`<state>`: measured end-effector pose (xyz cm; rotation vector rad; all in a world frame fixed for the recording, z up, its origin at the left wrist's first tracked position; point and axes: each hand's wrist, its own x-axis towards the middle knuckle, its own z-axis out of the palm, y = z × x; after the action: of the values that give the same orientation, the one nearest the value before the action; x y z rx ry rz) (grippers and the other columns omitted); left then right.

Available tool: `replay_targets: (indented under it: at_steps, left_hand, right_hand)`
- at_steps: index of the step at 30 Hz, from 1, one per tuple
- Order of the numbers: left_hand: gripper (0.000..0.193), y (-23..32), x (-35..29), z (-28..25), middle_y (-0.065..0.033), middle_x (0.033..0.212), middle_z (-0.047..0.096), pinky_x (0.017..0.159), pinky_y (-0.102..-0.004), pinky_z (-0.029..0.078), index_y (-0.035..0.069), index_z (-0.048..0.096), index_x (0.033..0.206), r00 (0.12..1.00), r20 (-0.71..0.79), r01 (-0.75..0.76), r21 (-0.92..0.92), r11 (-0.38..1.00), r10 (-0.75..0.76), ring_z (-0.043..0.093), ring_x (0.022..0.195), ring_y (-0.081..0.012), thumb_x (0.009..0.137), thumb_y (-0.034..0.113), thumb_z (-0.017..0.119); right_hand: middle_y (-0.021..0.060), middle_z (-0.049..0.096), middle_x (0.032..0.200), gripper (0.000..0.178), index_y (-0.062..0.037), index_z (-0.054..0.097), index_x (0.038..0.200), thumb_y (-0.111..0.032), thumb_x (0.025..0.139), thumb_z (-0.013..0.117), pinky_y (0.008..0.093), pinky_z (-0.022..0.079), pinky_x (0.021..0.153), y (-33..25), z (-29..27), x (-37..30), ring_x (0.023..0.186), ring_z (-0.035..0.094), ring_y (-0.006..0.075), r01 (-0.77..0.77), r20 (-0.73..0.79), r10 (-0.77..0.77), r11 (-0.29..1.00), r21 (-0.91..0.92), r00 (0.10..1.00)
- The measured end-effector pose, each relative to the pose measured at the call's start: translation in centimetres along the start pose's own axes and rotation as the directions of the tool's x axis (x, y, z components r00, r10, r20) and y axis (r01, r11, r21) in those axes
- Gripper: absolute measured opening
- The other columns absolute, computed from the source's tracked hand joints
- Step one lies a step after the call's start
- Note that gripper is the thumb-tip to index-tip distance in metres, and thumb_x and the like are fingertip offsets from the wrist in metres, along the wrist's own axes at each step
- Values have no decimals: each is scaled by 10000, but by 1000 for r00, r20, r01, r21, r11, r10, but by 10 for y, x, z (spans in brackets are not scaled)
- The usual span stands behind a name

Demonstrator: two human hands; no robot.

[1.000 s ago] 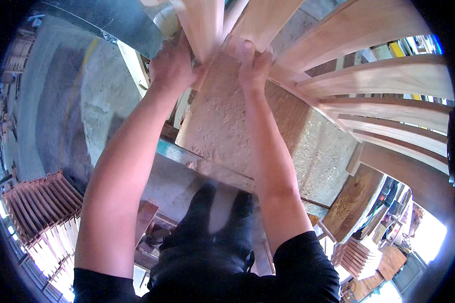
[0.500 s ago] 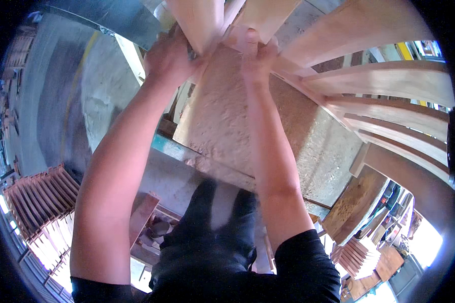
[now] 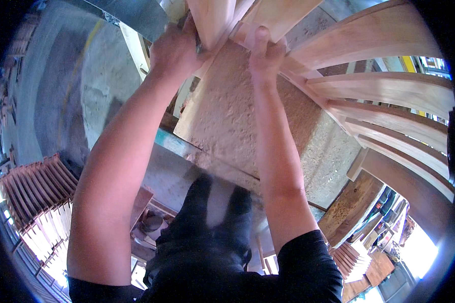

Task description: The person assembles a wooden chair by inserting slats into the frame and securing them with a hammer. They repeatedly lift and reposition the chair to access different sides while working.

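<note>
A pale wooden frame with several broad, curved slats lies across the worktop and reaches off to the right. At the far side, my left hand is closed around the lower part of an upright wooden piece, its fingertips partly hidden. My right hand grips the frame's near rail beside another slat, thumb up and fingers wrapped out of sight. Both arms are stretched forward over the worktop, whose surface looks rough and worn.
Stacked curved wooden pieces stand at the lower left. More stacked wooden pieces sit at the lower right, near a wooden block. A dark panel is at the upper left, above the grey floor.
Both hands and the slatted frame appear slightly farther right, while the whole view has also shifted a little. The grips look the same.
</note>
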<state>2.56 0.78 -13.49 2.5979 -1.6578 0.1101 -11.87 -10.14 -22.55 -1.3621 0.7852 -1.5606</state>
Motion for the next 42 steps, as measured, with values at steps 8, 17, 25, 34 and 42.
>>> replay_targets:
  at_steps: [8,17,25,34,42]
  left_hand:
    - [789,0,0,1,-204,1037,648,716,-466,601,54,603,1220,1000,-8,-21,2,1000,21,699,929,-352,705,613,816]
    - [801,-9,2,13,-199,1083,658,709,-456,604,46,606,1216,998,-1,-61,17,998,61,699,943,-332,715,643,791]
    - [774,1,-2,4,-204,1012,646,693,-457,605,45,617,1187,999,-8,-43,89,995,44,704,878,-342,716,633,793]
    - [725,-3,-1,10,-209,1026,641,717,-459,608,55,617,1178,998,-39,-55,81,995,59,704,890,-348,726,589,810]
    - [757,-11,0,14,-211,1038,645,728,-453,611,44,592,1225,992,-29,-117,57,991,119,704,921,-349,742,590,798]
  right_hand:
    - [73,703,890,590,21,668,1011,-553,887,726,337,523,751,2,-4,0,831,649,175,-28,32,27,999,40,999]
    - [81,715,897,577,19,687,993,-550,902,706,340,528,778,1,-2,0,834,663,184,9,42,-9,1000,-2,999]
    - [93,729,895,551,23,693,993,-523,915,690,344,529,777,-6,0,-1,829,676,193,35,48,-35,999,0,998]
    - [91,712,949,672,41,673,1056,-610,889,680,353,517,803,-2,0,0,885,653,188,9,54,-8,1000,-11,999]
    - [93,728,920,638,33,693,1033,-589,894,693,352,525,767,-5,4,-1,837,662,183,8,16,-8,1000,-21,1000]
